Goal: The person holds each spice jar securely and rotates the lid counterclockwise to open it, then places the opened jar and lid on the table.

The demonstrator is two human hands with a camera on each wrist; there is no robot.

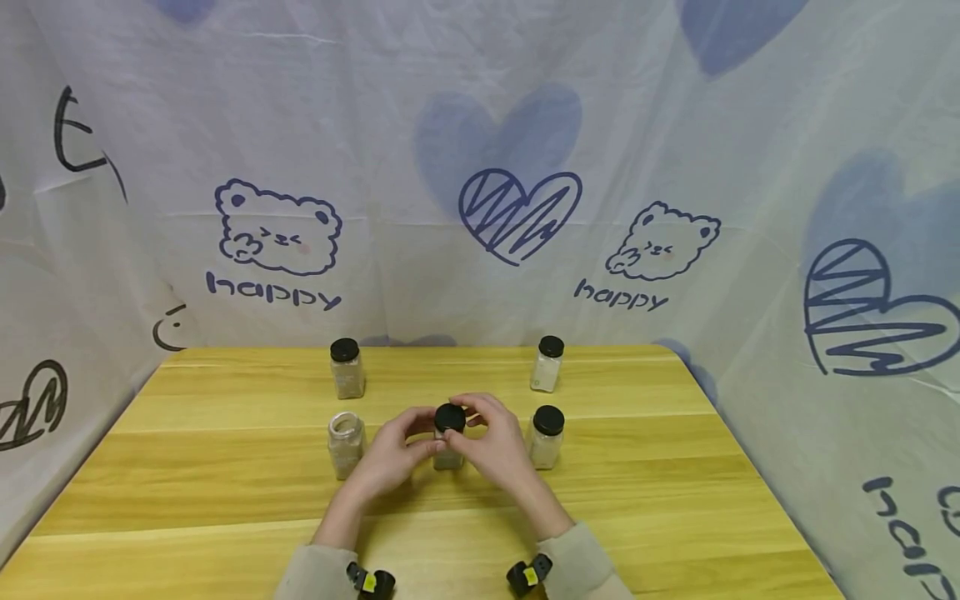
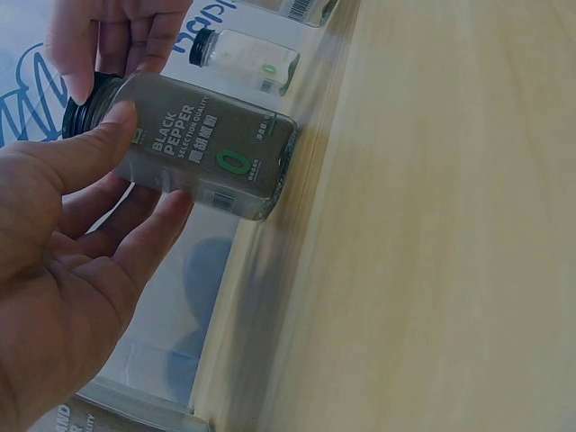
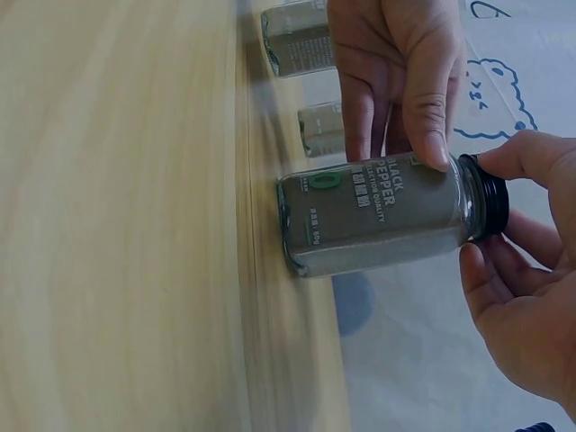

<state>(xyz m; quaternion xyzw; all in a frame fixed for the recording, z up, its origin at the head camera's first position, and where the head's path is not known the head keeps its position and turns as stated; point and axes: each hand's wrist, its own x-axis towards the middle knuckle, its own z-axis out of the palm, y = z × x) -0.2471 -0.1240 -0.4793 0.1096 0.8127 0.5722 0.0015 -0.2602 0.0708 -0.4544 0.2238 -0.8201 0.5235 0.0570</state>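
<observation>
A clear glass jar of black pepper [image 3: 360, 229], filled with grey-brown powder, is held upright at the middle of the wooden table [image 1: 637, 500]; whether its base is touching the wood cannot be told. Its black lid [image 1: 450, 416] is seated on the neck. The jar's body is gripped from the 9 o'clock side by the left hand [image 1: 392, 452], whose thumb is laid along the glass. The lid is pinched from the 3 o'clock side between the thumb and fingers of the right hand [image 1: 491, 440]. Around this jar, as seen from the head, four others are set out: an uncapped jar [image 1: 347, 454] at 9 o'clock, just beside the left hand; a capped grey-brown jar [image 1: 348, 375] at 10 o'clock; a capped pale jar [image 1: 547, 371] at 2 o'clock; and a second pale jar [image 1: 544, 446], also capped, at 3 o'clock, near the right hand. Beyond the table, at 12 o'clock, a white cloth [image 1: 405, 283] is hung, printed with blue hearts, bear faces and the word "happy".
</observation>
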